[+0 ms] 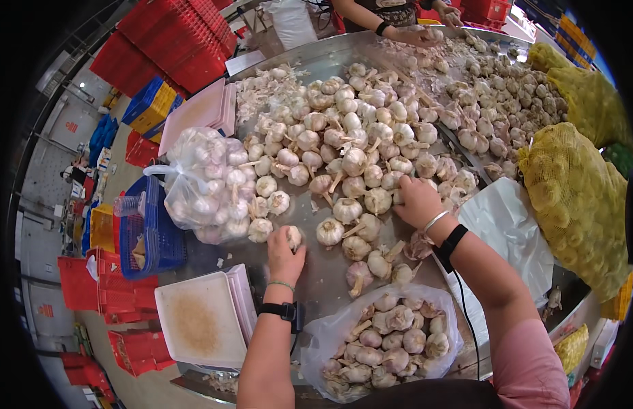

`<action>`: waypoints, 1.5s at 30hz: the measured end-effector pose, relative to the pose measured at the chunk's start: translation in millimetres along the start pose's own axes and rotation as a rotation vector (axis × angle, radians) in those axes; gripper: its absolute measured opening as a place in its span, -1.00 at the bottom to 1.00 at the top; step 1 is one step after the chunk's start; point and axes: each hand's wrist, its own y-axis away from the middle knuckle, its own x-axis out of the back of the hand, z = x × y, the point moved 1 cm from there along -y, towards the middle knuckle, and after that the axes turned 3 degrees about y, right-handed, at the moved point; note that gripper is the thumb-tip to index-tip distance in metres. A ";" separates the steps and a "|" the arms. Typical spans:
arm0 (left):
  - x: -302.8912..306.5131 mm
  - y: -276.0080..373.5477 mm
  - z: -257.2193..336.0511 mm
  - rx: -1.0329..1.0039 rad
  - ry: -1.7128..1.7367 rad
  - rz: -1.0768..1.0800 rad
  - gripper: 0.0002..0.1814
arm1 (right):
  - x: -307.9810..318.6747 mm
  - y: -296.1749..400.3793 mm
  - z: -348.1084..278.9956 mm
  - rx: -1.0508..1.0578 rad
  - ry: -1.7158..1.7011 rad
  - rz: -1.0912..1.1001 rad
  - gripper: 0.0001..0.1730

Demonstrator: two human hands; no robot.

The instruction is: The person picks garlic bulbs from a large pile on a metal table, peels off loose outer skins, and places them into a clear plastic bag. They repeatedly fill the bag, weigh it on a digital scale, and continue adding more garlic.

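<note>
My left hand (285, 258) is closed around a garlic bulb (294, 237) just above the metal table (309, 286). My right hand (420, 200) reaches to the near right side of a large heap of garlic bulbs (355, 133); its fingers touch a bulb, mostly covered by them, and whether they grip it is unclear. A tied clear plastic bag of garlic (209, 184) stands left of the heap. In front of my body lies an open plastic bag (316, 340) filled with bulbs that have short stems. Several loose bulbs (356, 248) rest between that bag and the heap.
A scale with a pale tray (199, 317) stands at near left, a second one (193, 110) farther back. Blue basket (153, 240) sits at the left edge. White plastic sheets (506, 230) and yellow mesh sacks (577, 204) occupy the right. Across the table another person's hands (424, 36) handle garlic.
</note>
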 end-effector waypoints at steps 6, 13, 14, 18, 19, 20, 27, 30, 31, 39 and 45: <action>4.0 1.9 -0.3 0.245 0.292 -0.058 -0.56 | 44.1 37.5 22.6 -0.216 -1.144 -0.102 -0.51; 61.4 64.3 102.6 0.738 2.090 -0.336 -0.50 | 82.7 138.8 -7.3 -0.309 -2.142 -0.454 -0.05; 66.7 73.8 118.0 0.785 2.132 -0.368 -0.46 | 84.5 151.9 -15.2 -0.290 -2.203 -0.466 0.04; 82.0 114.6 157.7 0.795 2.227 -0.507 -0.37 | 86.9 193.0 -44.2 -0.211 -2.281 -0.624 0.24; 83.5 124.3 162.4 0.756 2.235 -0.551 -0.37 | 87.0 201.6 -50.1 -0.173 -2.274 -0.663 0.24; 84.8 131.6 166.5 0.701 2.211 -0.572 -0.39 | 91.6 207.3 -53.6 -0.101 -2.137 -0.691 0.14; 111.8 164.1 191.1 0.370 1.965 -0.595 -0.55 | 116.7 240.2 -86.1 -0.030 -1.909 -0.738 -0.40; 118.8 173.1 197.1 0.334 1.975 -0.603 -0.60 | 117.9 251.3 -93.5 0.014 -1.850 -0.665 -0.49; 120.9 175.8 199.1 0.329 1.971 -0.601 -0.62 | 118.8 253.5 -96.3 0.061 -1.805 -0.620 -0.49; 128.1 200.6 217.0 0.189 1.430 -0.289 -0.60 | 134.3 270.4 -128.2 0.016 -1.260 -0.369 -0.31; 128.2 207.0 221.1 -0.054 1.298 -0.239 -0.50 | 131.2 281.4 -133.8 0.255 -0.990 -0.113 -0.21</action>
